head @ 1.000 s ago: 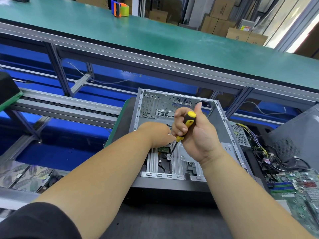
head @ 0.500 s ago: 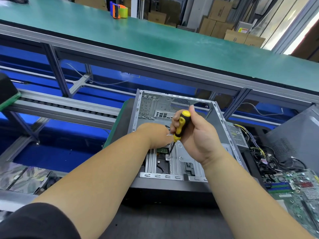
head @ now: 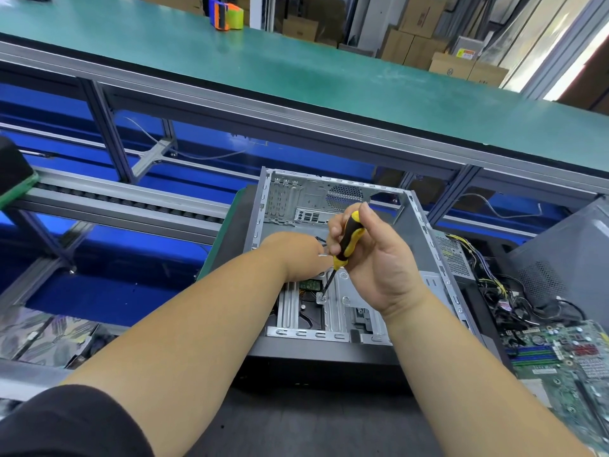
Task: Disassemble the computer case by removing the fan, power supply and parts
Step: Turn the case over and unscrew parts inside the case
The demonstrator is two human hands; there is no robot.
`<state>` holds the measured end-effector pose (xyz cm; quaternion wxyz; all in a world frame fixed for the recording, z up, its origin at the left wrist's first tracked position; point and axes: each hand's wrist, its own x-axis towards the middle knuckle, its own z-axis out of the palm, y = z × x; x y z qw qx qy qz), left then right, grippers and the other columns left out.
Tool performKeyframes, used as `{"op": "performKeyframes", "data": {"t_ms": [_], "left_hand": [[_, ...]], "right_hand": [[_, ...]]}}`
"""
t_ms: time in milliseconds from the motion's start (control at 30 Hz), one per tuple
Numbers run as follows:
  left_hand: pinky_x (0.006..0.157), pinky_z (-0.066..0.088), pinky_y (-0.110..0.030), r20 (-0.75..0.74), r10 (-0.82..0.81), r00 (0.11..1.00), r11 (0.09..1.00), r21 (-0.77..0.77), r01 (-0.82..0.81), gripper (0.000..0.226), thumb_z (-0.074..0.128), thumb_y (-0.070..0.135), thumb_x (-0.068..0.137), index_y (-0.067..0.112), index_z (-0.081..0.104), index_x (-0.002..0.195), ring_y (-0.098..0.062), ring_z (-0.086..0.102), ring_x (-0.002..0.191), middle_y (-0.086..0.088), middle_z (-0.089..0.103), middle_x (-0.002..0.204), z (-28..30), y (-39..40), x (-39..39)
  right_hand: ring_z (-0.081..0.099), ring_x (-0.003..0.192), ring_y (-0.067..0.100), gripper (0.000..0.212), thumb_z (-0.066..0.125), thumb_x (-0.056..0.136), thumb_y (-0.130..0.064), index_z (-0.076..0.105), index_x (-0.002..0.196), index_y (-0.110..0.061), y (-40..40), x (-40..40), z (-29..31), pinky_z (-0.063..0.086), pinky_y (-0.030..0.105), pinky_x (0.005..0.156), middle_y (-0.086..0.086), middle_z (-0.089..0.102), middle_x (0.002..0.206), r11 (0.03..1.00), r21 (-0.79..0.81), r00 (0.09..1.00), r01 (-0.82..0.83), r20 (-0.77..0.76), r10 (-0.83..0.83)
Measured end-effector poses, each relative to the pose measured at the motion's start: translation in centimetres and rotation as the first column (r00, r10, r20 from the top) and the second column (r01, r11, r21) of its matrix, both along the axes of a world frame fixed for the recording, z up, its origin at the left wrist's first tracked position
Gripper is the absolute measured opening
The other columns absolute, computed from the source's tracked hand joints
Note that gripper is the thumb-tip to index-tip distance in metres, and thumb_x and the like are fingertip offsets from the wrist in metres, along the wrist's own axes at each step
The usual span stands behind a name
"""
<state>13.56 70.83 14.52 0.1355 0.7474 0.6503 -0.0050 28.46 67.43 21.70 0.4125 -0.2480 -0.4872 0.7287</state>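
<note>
The grey computer case lies open side up in front of me, mostly bare inside. My right hand grips a yellow-and-black screwdriver, its tip set on a screw in a small tab of the metal drive cage. Close to the left of the shaft, my left hand reaches into the case with its fingers hidden from me. A drive's green board shows under the cage.
A removed power supply with its cable bundle lies right of the case, then a green motherboard and a grey side panel. A roller conveyor rail runs left. The raised green bench carries a tape dispenser.
My right fingers shifted on the screwdriver handle, which tipped slightly left; the tip stays on the same screw. My left hand has hardly moved.
</note>
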Motion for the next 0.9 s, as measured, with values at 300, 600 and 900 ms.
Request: {"op": "performKeyframes", "data": {"t_ms": [300,600,900], "left_hand": [[0.063,0.040,-0.032,0.024,-0.021,0.999,1.000,0.004,0.021,0.033,0.032,0.044,0.089,0.024,0.044,0.066,-0.013,0.048,0.064,0.006,0.052,0.069,0.8,-0.6,0.1],[0.073,0.040,-0.034,0.017,-0.079,0.997,0.997,0.017,0.079,0.033,0.030,0.036,0.098,0.024,0.040,0.069,-0.023,0.052,0.080,0.006,0.048,0.073,1.1,-0.8,0.2],[0.065,0.042,-0.034,-0.013,-0.015,1.000,1.000,0.015,0.015,0.041,0.024,0.055,0.088,0.026,0.045,0.068,-0.017,0.051,0.068,0.004,0.055,0.073,0.7,-0.7,0.2]], "right_hand": [[0.046,0.061,0.020,0.046,0.040,0.098,-0.045,0.059,0.078,-0.008,0.3,-0.4,0.3,0.038,0.036,0.070,0.005,0.049,0.068,0.998,-0.043,0.998,-0.055,0.041,0.057],[0.034,0.052,0.018,0.065,0.020,0.098,-0.060,0.055,0.087,-0.006,0.3,-0.8,-0.3,0.030,0.033,0.061,0.002,0.038,0.054,0.995,-0.018,0.996,-0.094,0.003,0.094],[0.047,0.064,0.022,0.043,0.043,0.097,-0.045,0.055,0.079,-0.008,0.4,-0.2,-0.3,0.039,0.035,0.069,0.009,0.052,0.080,0.998,-0.045,0.999,-0.037,-0.001,0.037]]}}
